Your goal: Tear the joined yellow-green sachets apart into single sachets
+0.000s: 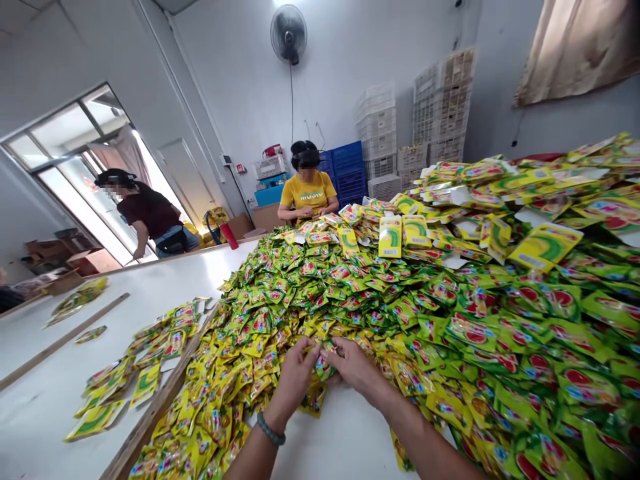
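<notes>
A huge heap of small green-and-yellow packets (430, 300) covers the white table (345, 440). My left hand (296, 375) and my right hand (354, 365) meet at the heap's near edge. Both are closed together on one small packet (324, 363) held between the fingertips. A bead bracelet (270, 430) circles my left wrist. More packets lie under and around both hands.
A wooden strip (160, 400) divides the table; flat yellow-green cards (145, 380) lie left of it. A person in a yellow shirt (306, 193) sits at the far end, another in a dark shirt (150, 213) stands at left. Stacked crates (440, 113) and a wall fan (289, 33) are behind.
</notes>
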Demonstrator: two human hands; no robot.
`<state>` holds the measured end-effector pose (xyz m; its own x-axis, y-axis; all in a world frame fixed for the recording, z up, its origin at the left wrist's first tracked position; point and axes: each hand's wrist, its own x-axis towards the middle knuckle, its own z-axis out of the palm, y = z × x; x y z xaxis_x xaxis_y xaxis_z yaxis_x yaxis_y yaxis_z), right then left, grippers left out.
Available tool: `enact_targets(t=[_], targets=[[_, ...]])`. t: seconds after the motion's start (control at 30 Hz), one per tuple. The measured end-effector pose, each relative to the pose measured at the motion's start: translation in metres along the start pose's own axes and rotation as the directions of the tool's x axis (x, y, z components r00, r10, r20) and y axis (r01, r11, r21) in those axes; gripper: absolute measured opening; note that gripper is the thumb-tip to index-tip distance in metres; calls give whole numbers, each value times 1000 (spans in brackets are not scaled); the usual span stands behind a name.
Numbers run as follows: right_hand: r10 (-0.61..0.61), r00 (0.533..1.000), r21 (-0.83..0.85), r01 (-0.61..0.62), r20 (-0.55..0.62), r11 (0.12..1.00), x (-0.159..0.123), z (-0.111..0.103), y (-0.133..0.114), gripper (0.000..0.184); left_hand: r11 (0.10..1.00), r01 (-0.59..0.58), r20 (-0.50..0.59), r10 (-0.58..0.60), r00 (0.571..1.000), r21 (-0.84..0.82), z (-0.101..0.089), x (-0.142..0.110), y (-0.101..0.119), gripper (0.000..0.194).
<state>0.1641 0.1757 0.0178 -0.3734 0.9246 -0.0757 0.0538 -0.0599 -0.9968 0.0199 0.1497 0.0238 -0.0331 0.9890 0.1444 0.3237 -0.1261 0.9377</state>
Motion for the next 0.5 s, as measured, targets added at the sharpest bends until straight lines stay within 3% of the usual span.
enact_targets(t=[0.07,0.13,0.23,0.3,0.37,0.43,0.5], targets=[[25,998,135,-33,61,990,-1,0,-2,31,995,-18,22,16,1000,94,-4,7,6,31],[10,999,180,-18,48,984,-1,-3,-5,30,973,-46,100,24,995,225,-10,17,19,29],[-62,996,11,63,-64,998,-1,-7,-10,26,917,-138,191,69,979,375,-22,47,52,28],[-102,980,-216,64,-168,974,-2,-7,-13,24,874,-183,113,148,983,450,-27,81,80,30],[-100,969,-371,9,-227,929,-3,-5,-13,24,803,-174,-36,235,971,570,-28,124,106,32],[-72,971,-408,-27,-227,913,-3,-1,-9,28,665,-135,-112,315,942,735,-24,173,124,35],[-52,979,-409,-35,-199,912,-1,1,-3,31,485,-125,-71,365,928,866,-16,219,133,44]])
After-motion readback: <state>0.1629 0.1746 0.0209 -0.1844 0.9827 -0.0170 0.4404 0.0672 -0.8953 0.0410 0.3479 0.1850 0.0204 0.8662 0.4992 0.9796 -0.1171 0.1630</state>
